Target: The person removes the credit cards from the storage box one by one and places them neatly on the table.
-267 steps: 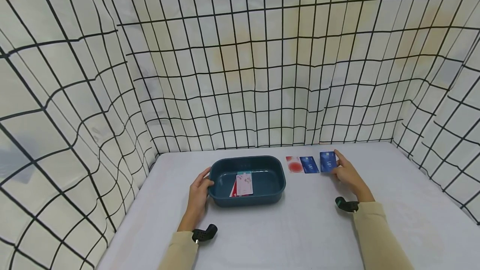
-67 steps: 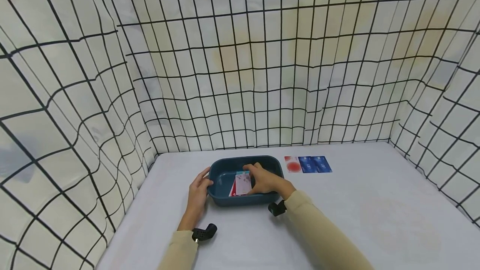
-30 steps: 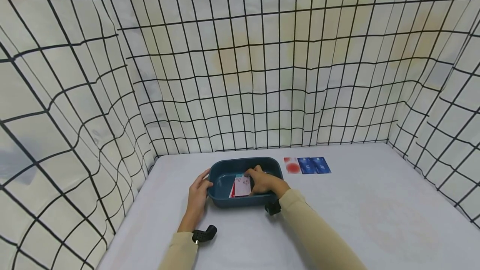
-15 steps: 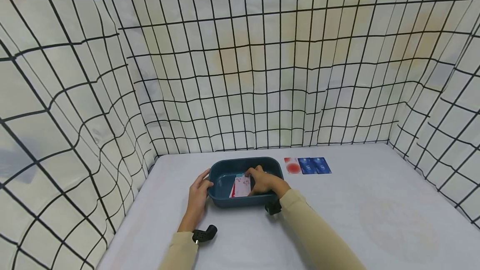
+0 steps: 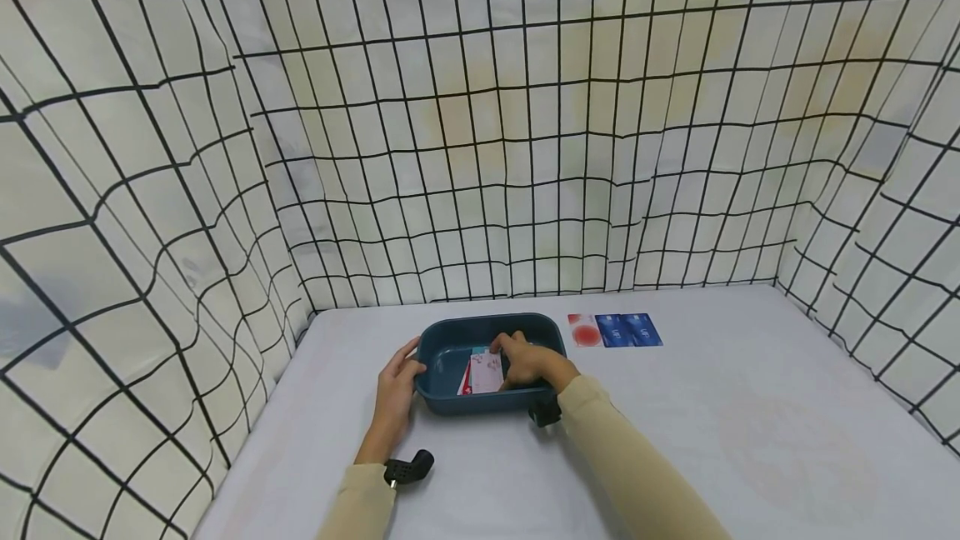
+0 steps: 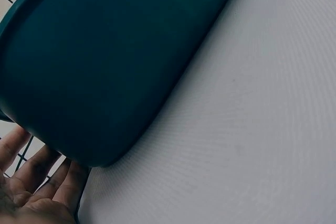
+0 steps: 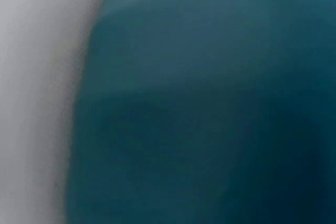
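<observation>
A dark teal plastic bin [image 5: 450, 402] stands on the white table. My left hand [image 5: 394, 390] holds its left end, thumb at the rim; the left wrist view shows the fingers [image 6: 68, 184] against the outer wall of the bin [image 6: 105, 66]. My right hand [image 5: 525, 362] reaches inside and pinches a pale pink floral card [image 5: 486, 373] by its right side, index finger near the top, thumb near the bottom. A red card [image 5: 466, 380] and a teal-edged card [image 5: 478, 350] peek out from under it. In the right wrist view the blurred bin wall [image 7: 157, 129] hides that hand.
Right of the bin, a red-and-white card [image 5: 584, 330] and two blue cards, a left one [image 5: 613, 331] and a right one [image 5: 644, 330], lie in a row. A white cloth wall with a black grid [image 5: 525, 190] encloses the table [image 5: 750, 407].
Since the oldest frame, my right hand has left the right blue card, now beside the other one, and moved left into the bin to the pink card. The last second shows almost no motion.
</observation>
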A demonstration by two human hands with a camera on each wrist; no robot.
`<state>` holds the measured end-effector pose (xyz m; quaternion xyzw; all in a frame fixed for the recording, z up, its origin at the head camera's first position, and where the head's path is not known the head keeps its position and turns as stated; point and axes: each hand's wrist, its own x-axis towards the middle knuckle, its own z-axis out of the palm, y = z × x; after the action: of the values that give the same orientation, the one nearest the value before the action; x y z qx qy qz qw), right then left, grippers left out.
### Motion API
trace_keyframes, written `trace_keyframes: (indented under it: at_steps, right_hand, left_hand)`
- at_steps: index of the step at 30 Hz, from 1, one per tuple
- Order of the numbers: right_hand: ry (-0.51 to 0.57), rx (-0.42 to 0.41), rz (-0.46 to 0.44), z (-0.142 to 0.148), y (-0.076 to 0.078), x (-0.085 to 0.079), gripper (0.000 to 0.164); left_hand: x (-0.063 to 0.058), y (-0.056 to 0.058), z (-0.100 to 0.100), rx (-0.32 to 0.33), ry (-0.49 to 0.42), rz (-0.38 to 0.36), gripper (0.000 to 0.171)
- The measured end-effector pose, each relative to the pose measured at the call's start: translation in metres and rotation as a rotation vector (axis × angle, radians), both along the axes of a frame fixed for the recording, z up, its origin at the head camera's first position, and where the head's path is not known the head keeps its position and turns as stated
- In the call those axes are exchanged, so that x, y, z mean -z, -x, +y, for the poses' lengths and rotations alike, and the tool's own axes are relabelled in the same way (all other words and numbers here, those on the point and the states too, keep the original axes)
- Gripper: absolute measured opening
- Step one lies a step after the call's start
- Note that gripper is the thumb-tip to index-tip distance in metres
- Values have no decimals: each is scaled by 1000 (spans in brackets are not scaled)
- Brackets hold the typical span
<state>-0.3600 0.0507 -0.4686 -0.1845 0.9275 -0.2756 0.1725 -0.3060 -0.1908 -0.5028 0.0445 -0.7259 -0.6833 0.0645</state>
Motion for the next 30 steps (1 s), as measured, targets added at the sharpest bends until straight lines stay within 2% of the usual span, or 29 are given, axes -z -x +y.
trace_keyframes:
  at_steps: [14,21,30]
  right_hand:
    - [10,13,-1,0,0,1,68]
    - [17,19,-3,0,1,1,62]
    - [-9,15,-6,-2,3,2,64]
  left_hand:
    - [2,3,-1,0,-19,-5,55]
    - [3,4,-2,6,-28,-3,56]
    - [4,4,-2,0,-19,3,54]
